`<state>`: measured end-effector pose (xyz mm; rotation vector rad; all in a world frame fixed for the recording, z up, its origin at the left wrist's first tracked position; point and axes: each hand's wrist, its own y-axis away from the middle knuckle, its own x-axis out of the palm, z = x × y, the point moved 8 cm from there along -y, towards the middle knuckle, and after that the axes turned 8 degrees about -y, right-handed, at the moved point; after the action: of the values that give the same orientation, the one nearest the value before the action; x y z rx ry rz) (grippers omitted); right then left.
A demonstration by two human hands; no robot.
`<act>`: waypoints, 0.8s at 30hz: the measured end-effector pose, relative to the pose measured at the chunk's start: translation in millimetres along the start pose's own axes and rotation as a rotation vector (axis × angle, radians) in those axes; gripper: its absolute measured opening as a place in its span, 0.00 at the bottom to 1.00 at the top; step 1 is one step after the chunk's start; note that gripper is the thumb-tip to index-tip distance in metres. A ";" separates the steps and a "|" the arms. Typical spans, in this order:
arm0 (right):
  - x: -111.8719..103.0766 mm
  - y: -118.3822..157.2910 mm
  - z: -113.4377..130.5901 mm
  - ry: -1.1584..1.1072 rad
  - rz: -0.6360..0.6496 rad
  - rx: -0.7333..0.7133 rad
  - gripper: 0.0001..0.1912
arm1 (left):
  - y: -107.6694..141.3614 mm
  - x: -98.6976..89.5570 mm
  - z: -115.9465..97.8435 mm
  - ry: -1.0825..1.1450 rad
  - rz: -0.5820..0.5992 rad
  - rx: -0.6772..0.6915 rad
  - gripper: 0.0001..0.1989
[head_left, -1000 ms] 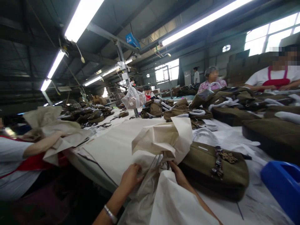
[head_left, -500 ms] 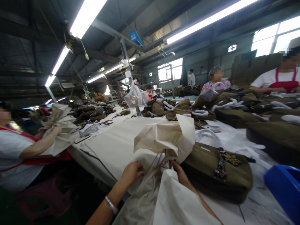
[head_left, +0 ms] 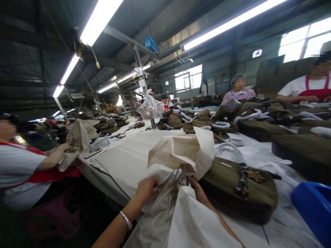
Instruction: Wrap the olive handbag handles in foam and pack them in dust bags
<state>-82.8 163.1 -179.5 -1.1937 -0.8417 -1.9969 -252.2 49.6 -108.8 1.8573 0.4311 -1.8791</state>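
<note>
A large crumpled sheet of beige wrapping paper (head_left: pixel 178 151) stands bunched up in front of me, pinched into a narrow twist at its middle. My left hand (head_left: pixel 146 189), with a bracelet on its wrist, has its fingers curled closed at the paper's left side. On the other side, my right hand (head_left: pixel 195 186) grips the gathered twist; white paper in front hides much of that hand and forearm. Just right of it an olive-green bag (head_left: pixel 240 186) with a dark base, a strap and a patterned tag lies on the table.
The pale table (head_left: pixel 124 148) stretches away, heaped with more olive bags (head_left: pixel 297 151) and white wrapping. A blue bin (head_left: pixel 312 206) stands at the right. To the left a seated co-worker (head_left: pixel 23 165) handles similar paper (head_left: pixel 80 137). A plastic bag (head_left: pixel 150 106) hangs from a post.
My left hand's fingers have curled in more tightly at the paper. My right hand holds its place on the twist. The left co-worker's paper has shifted right.
</note>
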 end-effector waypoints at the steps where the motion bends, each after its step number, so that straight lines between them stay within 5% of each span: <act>1: 0.6 0.0 0.0 -0.009 -0.006 0.001 0.17 | -1.2 -1.1 3.9 0.013 -0.006 -0.010 0.12; 9: 4.7 2.1 -0.2 -0.045 -0.045 0.018 0.19 | -17.4 -5.5 32.7 0.253 0.015 0.028 0.13; 24: 10.6 6.3 7.0 -0.022 -0.045 -0.032 0.20 | -24.4 6.3 40.7 0.593 0.259 0.046 0.11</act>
<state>-78.3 162.8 -166.0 -1.2267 -0.8573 -2.0445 -299.5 48.2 -115.9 2.3600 0.3116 -1.1608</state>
